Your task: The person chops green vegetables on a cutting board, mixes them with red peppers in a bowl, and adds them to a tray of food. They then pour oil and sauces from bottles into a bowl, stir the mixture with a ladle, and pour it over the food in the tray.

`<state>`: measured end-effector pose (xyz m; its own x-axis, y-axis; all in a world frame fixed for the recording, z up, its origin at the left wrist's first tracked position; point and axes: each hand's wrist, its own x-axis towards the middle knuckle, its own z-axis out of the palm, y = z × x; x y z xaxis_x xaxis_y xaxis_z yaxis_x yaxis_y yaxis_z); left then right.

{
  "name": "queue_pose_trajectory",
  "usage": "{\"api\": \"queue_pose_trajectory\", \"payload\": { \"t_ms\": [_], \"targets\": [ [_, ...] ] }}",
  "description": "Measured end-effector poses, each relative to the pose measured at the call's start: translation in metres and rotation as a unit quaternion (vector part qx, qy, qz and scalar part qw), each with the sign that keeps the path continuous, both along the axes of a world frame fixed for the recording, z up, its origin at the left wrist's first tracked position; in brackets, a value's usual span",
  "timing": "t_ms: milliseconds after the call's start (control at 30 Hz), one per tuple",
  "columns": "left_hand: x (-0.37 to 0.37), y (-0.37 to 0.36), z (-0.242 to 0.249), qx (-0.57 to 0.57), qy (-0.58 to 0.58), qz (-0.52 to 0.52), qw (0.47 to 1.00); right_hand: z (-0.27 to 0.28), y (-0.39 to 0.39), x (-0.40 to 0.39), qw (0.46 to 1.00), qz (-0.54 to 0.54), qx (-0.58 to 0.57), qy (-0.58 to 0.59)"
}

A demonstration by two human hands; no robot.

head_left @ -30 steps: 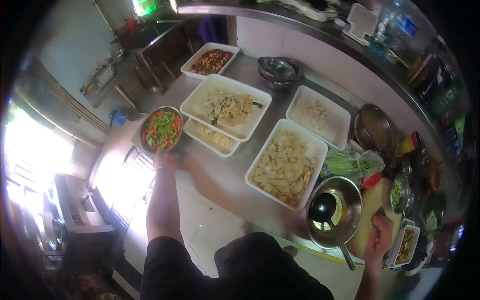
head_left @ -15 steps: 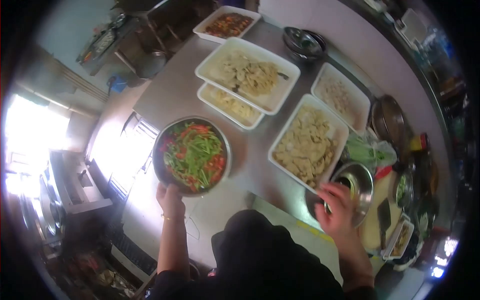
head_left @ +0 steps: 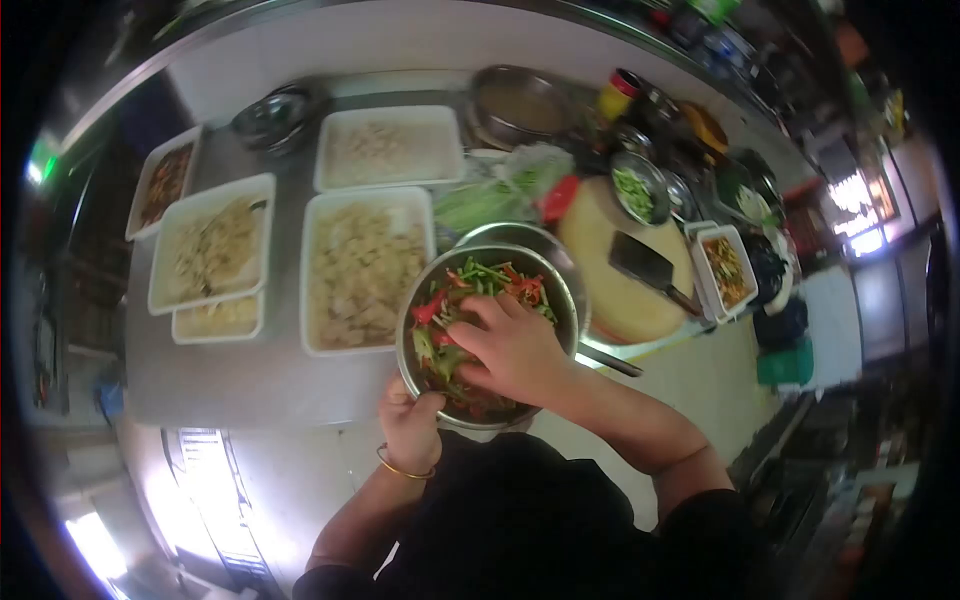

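Observation:
A steel bowl [head_left: 407, 345] of green and red cut vegetables [head_left: 440, 350] is held in front of my body. My left hand [head_left: 410, 425], with a bangle at the wrist, grips the bowl's lower left rim, thumb over the edge. My right hand [head_left: 510, 350] is inside the bowl on the vegetables, fingers spread, fingertips partly hidden among the pieces. Behind the bowl, a second steel bowl [head_left: 565, 262] is partly covered, and a dark handle [head_left: 610, 360] sticks out at its lower right.
White trays of pale food [head_left: 365, 270] stand left on the steel table [head_left: 240, 380]. A round cutting board [head_left: 620, 300] bears a cleaver [head_left: 642, 262]. Behind are bagged greens [head_left: 490, 205], a bowl of chopped greens [head_left: 635, 190] and a yellow-red jar [head_left: 620, 95].
The view has turned right. The held bowl now overlaps the second steel bowl. My right hand has moved from beside that second bowl into the vegetables; my left hand still holds the rim.

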<state>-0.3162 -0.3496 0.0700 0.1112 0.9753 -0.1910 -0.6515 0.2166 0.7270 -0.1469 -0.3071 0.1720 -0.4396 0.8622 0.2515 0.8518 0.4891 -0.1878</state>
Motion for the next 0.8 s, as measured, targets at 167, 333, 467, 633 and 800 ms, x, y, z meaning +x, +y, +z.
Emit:
{"api": "queue_pose_trajectory", "payload": {
  "t_ms": [167, 333, 467, 633, 800],
  "targets": [
    [0.075, -0.003, -0.004, -0.027, 0.047, -0.097, 0.994, 0.002, -0.041, 0.111, 0.988, -0.092, -0.051, 0.112],
    [0.19, -0.016, 0.022, -0.044, 0.06, -0.17, 0.983, 0.02, -0.069, 0.238, 0.959, -0.137, 0.006, 0.248],
    [0.298, -0.028, 0.039, -0.059, 0.054, -0.218, 0.973, 0.013, -0.092, 0.349, 0.958, -0.142, -0.019, 0.248],
    [0.392, -0.042, 0.045, -0.077, 0.044, -0.252, 0.964, 0.036, -0.114, 0.481, 0.879, -0.238, -0.046, 0.41],
    [0.43, -0.053, 0.056, -0.099, 0.086, -0.218, 0.967, 0.02, -0.095, 0.634, 0.837, -0.341, -0.042, 0.425]
  ]
}}
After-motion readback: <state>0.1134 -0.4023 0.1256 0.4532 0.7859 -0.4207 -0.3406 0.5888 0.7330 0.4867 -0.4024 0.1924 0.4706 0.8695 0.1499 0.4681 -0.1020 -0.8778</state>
